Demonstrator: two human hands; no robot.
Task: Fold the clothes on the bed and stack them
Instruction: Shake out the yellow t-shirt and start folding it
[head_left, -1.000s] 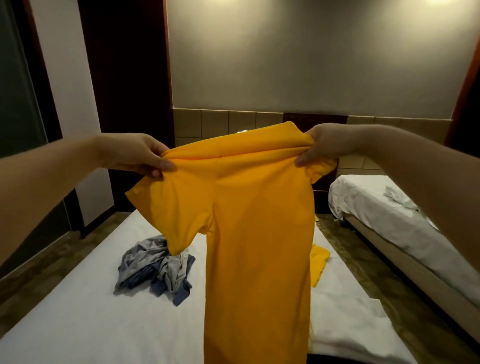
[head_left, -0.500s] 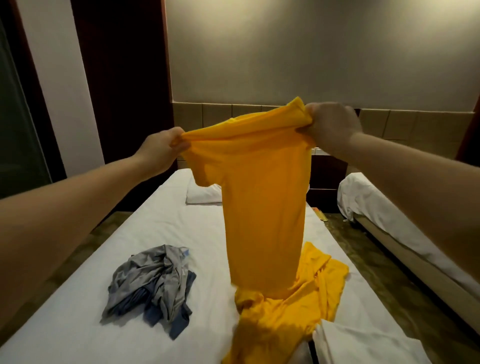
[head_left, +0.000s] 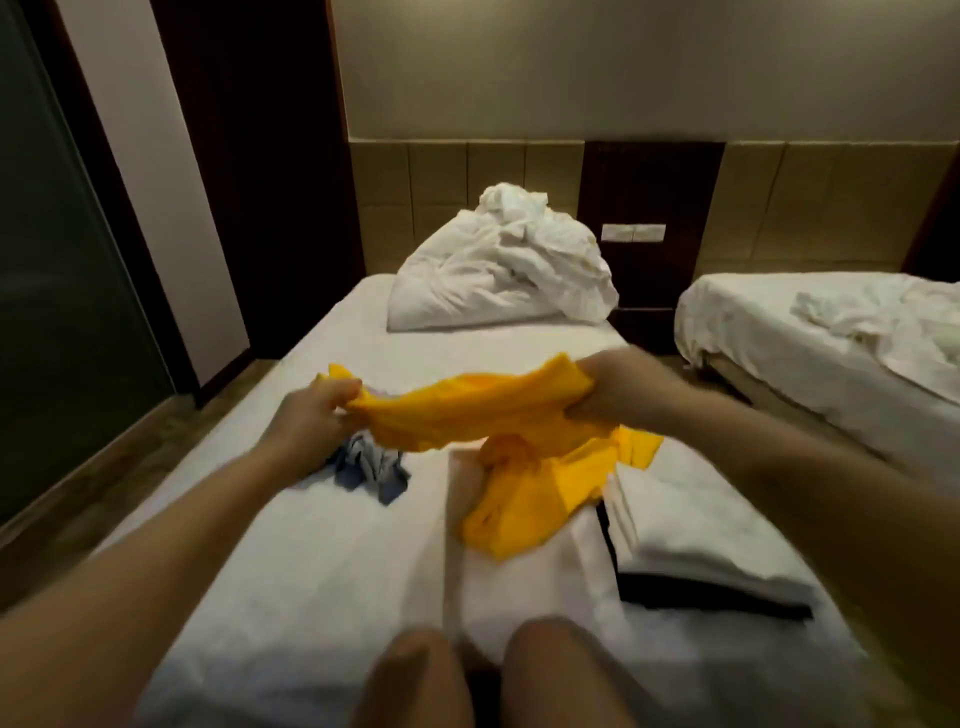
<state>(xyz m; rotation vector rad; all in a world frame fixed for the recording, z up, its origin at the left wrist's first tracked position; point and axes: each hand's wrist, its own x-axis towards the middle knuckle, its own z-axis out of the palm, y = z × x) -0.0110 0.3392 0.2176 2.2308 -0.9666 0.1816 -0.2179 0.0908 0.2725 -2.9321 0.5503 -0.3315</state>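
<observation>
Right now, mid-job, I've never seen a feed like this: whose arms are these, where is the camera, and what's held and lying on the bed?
No machine here: these are a person's bare arms, filmed by one camera worn on their head, looking forward and down. The left hand and right hand each grip the top of a yellow shirt; its lower part rests on the bed. A crumpled grey-blue garment lies near the left hand, a folded pile on the right, and a white bedding heap at the far end.

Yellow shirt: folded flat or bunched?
Bunched, not folded. The left hand and right hand grip the yellow shirt above the bed; its lower part lies crumpled there.
</observation>
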